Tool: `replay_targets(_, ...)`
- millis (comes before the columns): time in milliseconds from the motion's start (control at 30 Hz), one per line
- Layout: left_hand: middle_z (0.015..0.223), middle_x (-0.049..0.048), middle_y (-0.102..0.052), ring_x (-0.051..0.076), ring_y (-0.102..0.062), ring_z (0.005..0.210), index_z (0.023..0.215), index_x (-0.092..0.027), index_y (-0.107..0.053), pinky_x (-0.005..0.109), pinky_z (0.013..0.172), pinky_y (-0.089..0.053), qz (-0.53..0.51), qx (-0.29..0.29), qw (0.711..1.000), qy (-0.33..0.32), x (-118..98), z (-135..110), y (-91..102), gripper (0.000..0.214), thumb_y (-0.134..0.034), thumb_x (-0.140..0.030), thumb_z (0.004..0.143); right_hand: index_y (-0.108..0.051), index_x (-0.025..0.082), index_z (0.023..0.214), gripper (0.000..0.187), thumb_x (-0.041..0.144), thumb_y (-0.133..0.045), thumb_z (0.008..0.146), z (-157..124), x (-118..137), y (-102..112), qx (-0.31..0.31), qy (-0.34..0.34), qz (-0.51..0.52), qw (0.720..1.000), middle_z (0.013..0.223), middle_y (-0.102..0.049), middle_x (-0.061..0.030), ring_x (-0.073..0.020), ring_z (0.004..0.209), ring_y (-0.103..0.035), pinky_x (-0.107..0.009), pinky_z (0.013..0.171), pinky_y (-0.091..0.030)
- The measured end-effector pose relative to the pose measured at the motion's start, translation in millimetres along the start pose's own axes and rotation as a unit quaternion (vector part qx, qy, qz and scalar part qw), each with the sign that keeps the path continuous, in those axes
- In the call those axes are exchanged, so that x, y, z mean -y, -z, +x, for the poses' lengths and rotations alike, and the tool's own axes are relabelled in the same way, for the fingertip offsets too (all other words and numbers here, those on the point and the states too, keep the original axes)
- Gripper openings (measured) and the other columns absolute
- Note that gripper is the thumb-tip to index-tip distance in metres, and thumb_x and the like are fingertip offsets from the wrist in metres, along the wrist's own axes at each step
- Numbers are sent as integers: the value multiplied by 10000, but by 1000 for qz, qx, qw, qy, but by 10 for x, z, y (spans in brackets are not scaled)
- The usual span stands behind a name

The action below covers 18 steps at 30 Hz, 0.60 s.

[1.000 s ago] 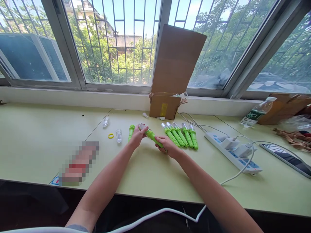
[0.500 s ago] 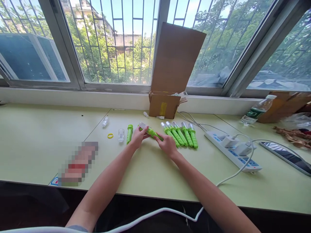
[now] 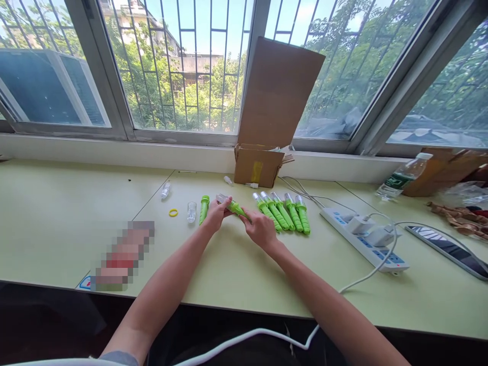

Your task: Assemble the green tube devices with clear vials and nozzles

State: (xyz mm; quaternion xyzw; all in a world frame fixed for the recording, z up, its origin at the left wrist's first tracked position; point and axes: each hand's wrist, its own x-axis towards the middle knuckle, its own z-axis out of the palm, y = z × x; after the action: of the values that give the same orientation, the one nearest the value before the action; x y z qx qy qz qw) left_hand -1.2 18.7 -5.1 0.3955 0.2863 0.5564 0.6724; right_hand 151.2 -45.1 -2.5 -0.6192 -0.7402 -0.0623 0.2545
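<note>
Both hands hold one green plastic stick with a clear cap (image 3: 233, 206) low over the pale green table (image 3: 244, 264). My left hand (image 3: 215, 215) grips it near the clear cap end. My right hand (image 3: 260, 230) is closed around its lower green end. Just right of it, several finished green sticks (image 3: 282, 212) lie side by side in a row. A bare green handle (image 3: 204, 209) lies to the left of my left hand. Further left sit a clear cap (image 3: 191, 212), a yellow ring (image 3: 173, 212) and another clear piece (image 3: 165, 190).
An open cardboard box (image 3: 258, 163) stands against the window sill behind the sticks. A white power strip (image 3: 364, 240) with plugged adapters and cables lies to the right. A phone (image 3: 450, 249), a water bottle (image 3: 402, 177) and a brown box (image 3: 442, 170) are at far right.
Both hands moved the held stick slightly away from me and down toward the table, beside the row. My right hand slid up along the stick toward my left hand.
</note>
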Motion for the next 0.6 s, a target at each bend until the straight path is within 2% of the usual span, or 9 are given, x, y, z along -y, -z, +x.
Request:
replay_targets(100, 724, 19, -624, 135, -637, 685, 821, -133, -541, 368, 811, -534, 7, 0, 1000, -5, -5, 3, 3, 349, -767, -352, 670, -633, 216, 1223, 462, 483, -463, 887, 29, -32, -26, 17, -36, 126, 991, 828, -711, -82, -207, 698, -606, -277, 593, -387)
replay_targets(200, 742, 18, -623, 131, -636, 689, 863, -137, -544, 368, 813, -529, 13, -1, 1000, -5, -10, 7, 7, 367, -772, -347, 665, -664, 181, 1169, 512, 540, -500, 844, 63, -61, -40, 71, -69, 298, 949, 607, -618, -23, -142, 516, -490, -253, 491, -337)
replay_targets(333, 750, 15, -619, 132, -636, 702, 883, -142, -536, 376, 820, -522, 20, 13, 1000, -6, -23, 6, 23, 386, -775, -351, 663, -650, 172, 1144, 554, 582, -565, 781, 87, -78, -14, 168, -149, 491, 842, 518, -449, 50, -61, 393, -293, -208, 391, -202)
replay_targets(467, 761, 19, -627, 148, -646, 736, 907, -144, -528, 391, 836, -510, 30, 37, 999, -3, -55, -11, 37, 395, -762, -365, 678, -612, 179, 1075, 473, 540, -613, 769, 101, -109, 51, 257, -228, 574, 743, 560, -477, 40, -40, 376, -296, -176, 359, -155)
replay_targets(600, 790, 34, -650, 186, -663, 810, 941, -146, -518, 413, 860, -499, 24, 61, 998, 0, -98, -42, 25, 417, -761, -360, 679, -532, 212, 996, 316, 463, -585, 812, 123, -169, 105, 332, -261, 637, 645, 586, -491, 45, -31, 365, -281, -152, 344, -145)
